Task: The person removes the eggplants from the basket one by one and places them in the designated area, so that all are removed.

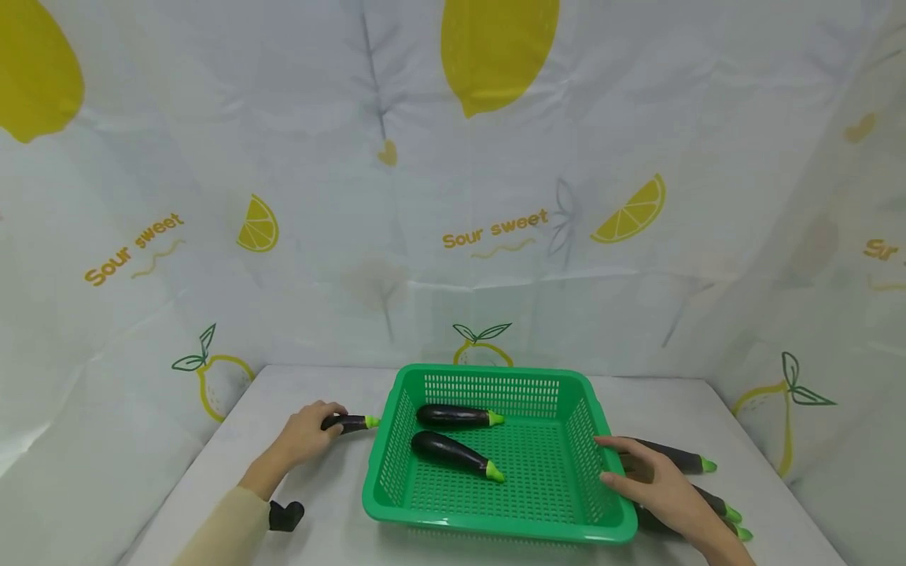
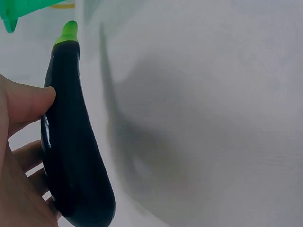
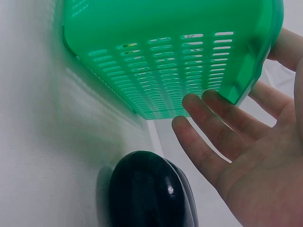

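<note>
In my left hand (image 1: 311,431) is a dark eggplant (image 2: 75,137) with a green stem. My thumb lies on one side of it and my fingers wrap the other, its stem pointing at the basket's left side. A green plastic basket (image 1: 488,533) with slotted walls stands in the middle of the table, and two eggplants lie inside, one being the nearer eggplant (image 1: 449,452). At the basket's right rim, my right hand (image 1: 658,487) holds on, thumb and index finger hooked over the edge. Its other fingers (image 3: 203,146) are outside, along the slotted wall.
Several more eggplants lie right of the basket, partly hidden by my right hand, among them a far eggplant (image 1: 675,456). A small black object (image 1: 286,516) shows beside my left wrist. White cloth (image 1: 396,196) with lemon prints encloses the table's back and sides.
</note>
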The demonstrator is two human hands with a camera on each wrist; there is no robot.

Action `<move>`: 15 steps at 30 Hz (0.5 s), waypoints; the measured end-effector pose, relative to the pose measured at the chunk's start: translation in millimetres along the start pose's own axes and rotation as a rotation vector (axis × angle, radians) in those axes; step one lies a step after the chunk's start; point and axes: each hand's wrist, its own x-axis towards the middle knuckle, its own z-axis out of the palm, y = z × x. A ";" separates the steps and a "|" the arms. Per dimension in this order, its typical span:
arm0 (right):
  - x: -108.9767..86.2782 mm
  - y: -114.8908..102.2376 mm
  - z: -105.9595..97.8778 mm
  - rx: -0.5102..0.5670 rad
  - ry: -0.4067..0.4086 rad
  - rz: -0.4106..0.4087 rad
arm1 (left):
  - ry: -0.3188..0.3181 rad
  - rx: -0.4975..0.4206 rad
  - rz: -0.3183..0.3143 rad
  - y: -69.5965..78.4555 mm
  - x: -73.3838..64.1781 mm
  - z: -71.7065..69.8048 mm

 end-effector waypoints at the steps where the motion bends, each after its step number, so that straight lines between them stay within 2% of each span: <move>1: -0.2 0.0 0.2 -0.003 0.002 0.001 | 0.000 0.008 0.001 -0.1 -0.1 1.4; 15: 0.4 -2.4 1.1 -0.017 0.007 0.014 | -0.008 0.104 0.016 -0.9 -1.9 14.1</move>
